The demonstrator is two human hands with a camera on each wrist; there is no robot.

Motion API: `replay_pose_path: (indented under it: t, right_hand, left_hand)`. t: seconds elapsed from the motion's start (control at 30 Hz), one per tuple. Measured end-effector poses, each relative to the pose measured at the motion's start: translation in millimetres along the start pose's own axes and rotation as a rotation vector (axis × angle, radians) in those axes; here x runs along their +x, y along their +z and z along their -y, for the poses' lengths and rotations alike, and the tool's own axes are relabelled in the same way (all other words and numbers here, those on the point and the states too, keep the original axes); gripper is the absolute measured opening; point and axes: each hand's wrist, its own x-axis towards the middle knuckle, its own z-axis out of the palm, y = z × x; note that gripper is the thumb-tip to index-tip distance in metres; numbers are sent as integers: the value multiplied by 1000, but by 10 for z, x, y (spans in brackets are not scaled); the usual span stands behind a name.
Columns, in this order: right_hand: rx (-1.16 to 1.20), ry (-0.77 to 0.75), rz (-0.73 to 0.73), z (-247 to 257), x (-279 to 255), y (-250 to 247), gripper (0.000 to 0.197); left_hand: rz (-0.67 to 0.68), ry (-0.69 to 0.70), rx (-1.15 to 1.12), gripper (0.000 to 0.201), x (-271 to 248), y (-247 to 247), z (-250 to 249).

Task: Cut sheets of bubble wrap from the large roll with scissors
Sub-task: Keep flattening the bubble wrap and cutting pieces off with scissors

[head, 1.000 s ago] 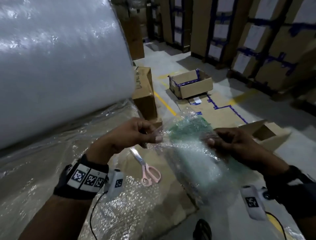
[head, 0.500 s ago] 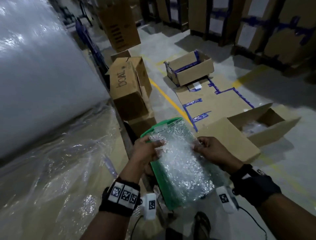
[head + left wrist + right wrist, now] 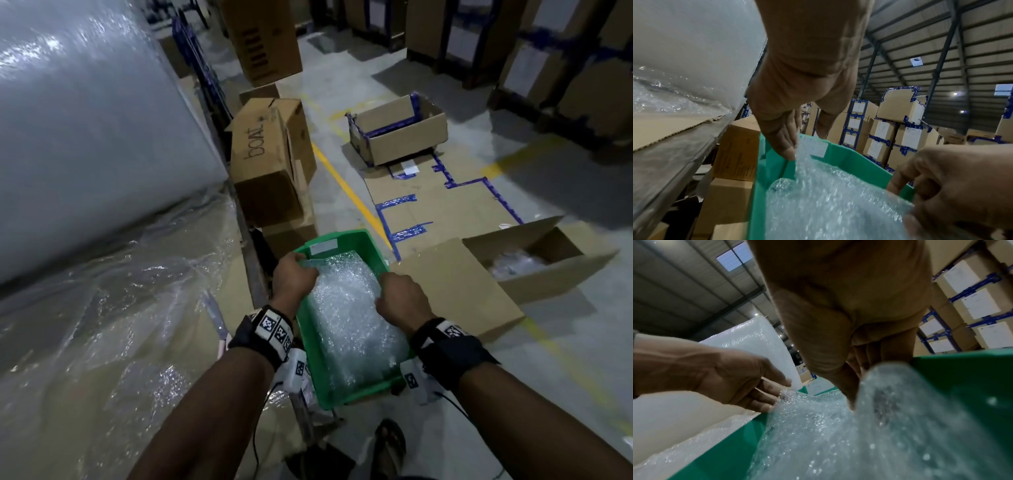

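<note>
Head view looks down; close wrist views share the green bin (image 3: 859, 163)

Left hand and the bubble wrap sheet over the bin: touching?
Touching. In the right wrist view the left hand grips the bubble wrap sheet at its raised corner.

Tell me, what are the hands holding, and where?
A bubble wrap sheet: the left hand pinches its left edge, the right hand its right edge.

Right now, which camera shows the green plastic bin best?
The head view: nearly the whole green plastic bin shows, with the clear bubble wrap sheet inside. The left wrist view shows only its far and left walls; the right wrist view, only wall fragments.
</note>
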Motion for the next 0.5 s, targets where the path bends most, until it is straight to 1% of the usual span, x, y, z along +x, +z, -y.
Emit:
replay_pose_path:
  t: [0.07,0.13,0.23,0.3,0.37,0.43,0.5]
  right_hand:
    - [-68,-7,15,49,4,36,23]
    - [-118,-27,31,89,5,61,22]
    - [-165,-42,68,120,26,88,22]
    - [-194,-68,95,149,7,58,18]
    - [-243,-96,89,200,-28,18,24]
    - [-298,-127,50,281,-91,-69,35]
    - [-317,-180,7,407,-162,-185,40]
  left_hand:
    - [-35,25,63,54,7,-10,19]
    - [-67,45,57,59,-14,-51,6]
    - [-89,71,-58,55,-35,-157,-9]
    - [-82,74,-160,52,-85,-273,12]
    - [-79,86,-231,49,-186,-424,87]
    - [-91,87,-297,45,-316,-601,210]
    - [-114,102,-360,45,-463,-817,396]
